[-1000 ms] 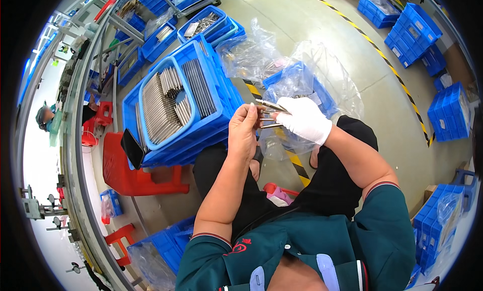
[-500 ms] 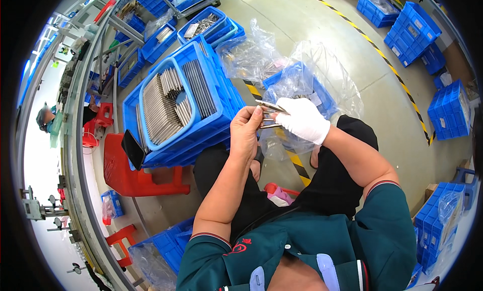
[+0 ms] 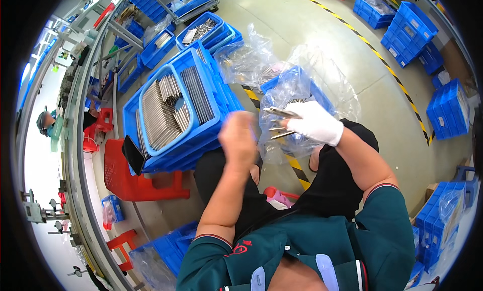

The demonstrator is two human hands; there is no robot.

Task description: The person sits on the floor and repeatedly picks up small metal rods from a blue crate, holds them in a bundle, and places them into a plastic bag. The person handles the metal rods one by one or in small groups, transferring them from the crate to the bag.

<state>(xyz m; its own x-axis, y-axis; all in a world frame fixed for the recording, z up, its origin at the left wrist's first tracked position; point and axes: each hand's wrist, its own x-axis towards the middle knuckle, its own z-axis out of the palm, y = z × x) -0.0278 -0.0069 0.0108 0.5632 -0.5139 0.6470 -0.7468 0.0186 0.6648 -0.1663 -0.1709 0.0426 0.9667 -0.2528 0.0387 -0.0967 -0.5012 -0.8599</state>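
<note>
My right hand, in a white glove, grips several slim metal rods whose ends fan out to the left. Bare and smeared by motion, my left hand is apart from the rods, near the right side of a stacked blue crate; its fingers cannot be made out. In that crate sits a lighter blue basket with rows of metal rods. Darker rods lie beside the basket. Beyond my right hand, a blue bin is partly covered by clear plastic bags.
A red stool is under the crate stack. Other blue bins with metal parts stand behind it. Yellow-black floor tape runs at the right, near stacked crates. Another person is at the far left.
My left hand has let go of the rods and moved left toward the crate. My right hand has shifted slightly right and down, still holding the rods.
</note>
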